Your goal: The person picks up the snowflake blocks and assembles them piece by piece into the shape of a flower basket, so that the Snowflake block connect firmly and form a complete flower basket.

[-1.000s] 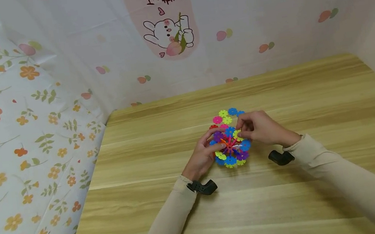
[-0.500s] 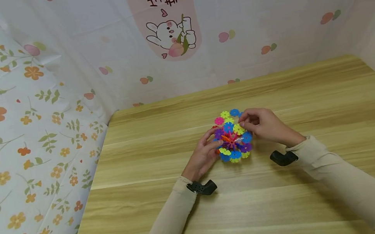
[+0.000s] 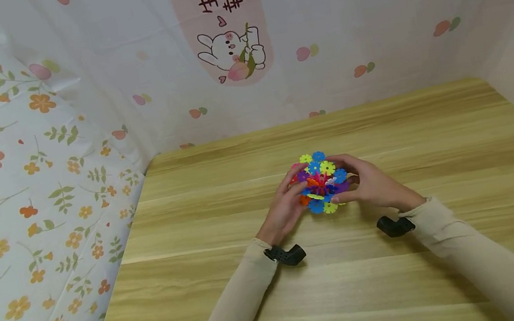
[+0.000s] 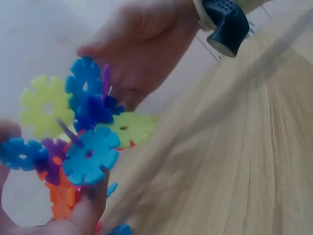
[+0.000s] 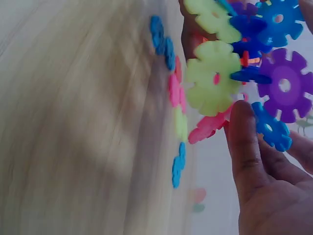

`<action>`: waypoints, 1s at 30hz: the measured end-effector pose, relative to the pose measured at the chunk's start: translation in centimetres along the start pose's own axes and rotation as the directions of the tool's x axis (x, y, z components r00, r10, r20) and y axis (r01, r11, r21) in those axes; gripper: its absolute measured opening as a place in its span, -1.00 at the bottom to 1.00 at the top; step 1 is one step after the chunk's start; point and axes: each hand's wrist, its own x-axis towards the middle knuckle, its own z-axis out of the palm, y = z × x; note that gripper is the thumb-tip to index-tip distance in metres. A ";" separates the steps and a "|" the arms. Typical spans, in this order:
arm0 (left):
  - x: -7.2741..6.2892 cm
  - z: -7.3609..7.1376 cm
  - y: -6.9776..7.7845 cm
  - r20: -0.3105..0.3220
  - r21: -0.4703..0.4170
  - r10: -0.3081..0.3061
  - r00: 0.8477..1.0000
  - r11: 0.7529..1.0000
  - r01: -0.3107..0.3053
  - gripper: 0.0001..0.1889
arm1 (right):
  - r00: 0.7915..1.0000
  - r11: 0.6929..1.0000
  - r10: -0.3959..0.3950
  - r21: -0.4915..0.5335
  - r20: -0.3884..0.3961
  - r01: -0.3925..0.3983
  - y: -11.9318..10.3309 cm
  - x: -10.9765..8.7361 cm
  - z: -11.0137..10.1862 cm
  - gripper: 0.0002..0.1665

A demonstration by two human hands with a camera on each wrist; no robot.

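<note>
Both hands hold a ball-like cluster of interlocking plastic snowflake discs (image 3: 320, 187) in blue, yellow, purple, orange and pink, raised over the table. My left hand (image 3: 282, 208) grips its left side, thumb and fingers curled round it; in the left wrist view an orange disc (image 4: 61, 198) lies at that hand. My right hand (image 3: 373, 183) spans the right side, fingers behind at the top and thumb at the lower front. The right wrist view has the right thumb (image 5: 244, 139) against the edge of a yellow disc (image 5: 215, 78), near a purple disc (image 5: 285, 85).
Behind the cluster, several loose discs lie on the wooden table (image 3: 198, 232), among them a blue one (image 5: 156, 32), a pink one (image 5: 174, 90) and a yellow one (image 5: 181, 122). A printed cloth (image 3: 341, 21) hangs behind the table, and a floral one (image 3: 27, 210) hangs at the left.
The right hand has gone from pinching a yellow disc at the cluster's upper right to spanning its right side. The cluster has turned and moved slightly up and right in view.
</note>
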 end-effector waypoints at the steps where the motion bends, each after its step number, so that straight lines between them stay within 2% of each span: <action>1: 0.3 0.2 -0.2 0.007 0.005 0.003 1.000 1.000 -0.003 -0.53 | 1.000 1.000 0.005 -0.008 -0.005 -0.005 0.2 -0.2 -0.2 0.02; 5: 1.6 1.1 -0.9 0.020 0.066 -0.018 1.000 0.998 0.016 -0.53 | 0.999 0.999 0.024 -0.022 -0.025 -0.025 1.1 -0.9 -1.3 0.02; 7: 2.5 1.6 -1.3 0.009 0.139 -0.026 1.000 0.990 0.025 -0.52 | 0.999 0.999 0.034 -0.019 -0.039 -0.035 1.8 -1.3 -2.1 0.02; 9: 3.4 2.3 -1.5 -0.011 0.232 -0.034 0.999 0.972 0.035 -0.52 | 0.997 0.998 0.055 -0.023 -0.056 -0.056 2.5 -1.8 -2.9 0.02; 12: 5.3 3.6 -1.9 -0.021 0.378 -0.019 1.000 0.925 0.026 -0.53 | 0.991 0.995 0.099 -0.020 -0.086 -0.101 3.6 -2.5 -4.6 0.03; 15: 7.3 5.0 -2.4 -0.009 0.489 0.003 1.000 0.872 0.001 -0.53 | 0.984 0.990 0.141 0.000 -0.111 -0.142 4.8 -3.0 -6.2 0.05; 18: 9.1 6.2 -3.0 0.015 0.594 0.003 1.000 0.805 -0.012 -0.51 | 0.978 0.987 0.157 -0.011 -0.134 -0.160 5.6 -3.3 -7.7 0.09; 19: 9.6 6.5 -3.1 0.034 0.640 -0.002 0.999 0.768 -0.020 -0.48 | 0.977 0.986 0.157 -0.027 -0.141 -0.163 5.8 -3.3 -8.2 0.11; 21: 10.6 7.1 -3.2 0.076 0.741 -0.020 0.997 0.670 -0.043 -0.42 | 0.976 0.983 0.161 -0.062 -0.149 -0.172 6.2 -3.3 -9.3 0.14; 22: 11.1 7.3 -3.2 0.109 0.789 -0.028 0.994 0.611 -0.069 -0.39 | 0.974 0.979 0.168 -0.089 -0.151 -0.183 6.3 -3.2 -9.8 0.14; 24: 12.3 7.7 -3.0 0.163 0.872 -0.045 0.986 0.474 -0.122 -0.35 | 0.970 0.969 0.191 -0.131 -0.148 -0.211 6.5 -3.0 -11.0 0.14; 25: 12.6 7.5 -2.8 0.169 0.906 -0.049 0.984 0.400 -0.136 -0.34 | 0.969 0.962 0.206 -0.153 -0.138 -0.226 6.6 -2.5 -11.3 0.14; 26: 13.0 7.4 -2.6 0.161 0.931 -0.056 0.985 0.340 -0.133 -0.35 | 0.968 0.956 0.217 -0.170 -0.127 -0.237 6.7 -2.2 -11.6 0.13; 28: 13.3 7.1 -1.9 0.136 0.960 -0.067 0.988 0.254 -0.115 -0.39 | 0.964 0.943 0.242 -0.206 -0.115 -0.261 6.8 -1.5 -12.3 0.12; 30: 13.0 6.5 -0.7 0.105 0.976 -0.060 0.993 0.200 -0.091 -0.47 | 0.959 0.928 0.248 -0.252 -0.134 -0.275 6.8 -1.1 -12.9 0.11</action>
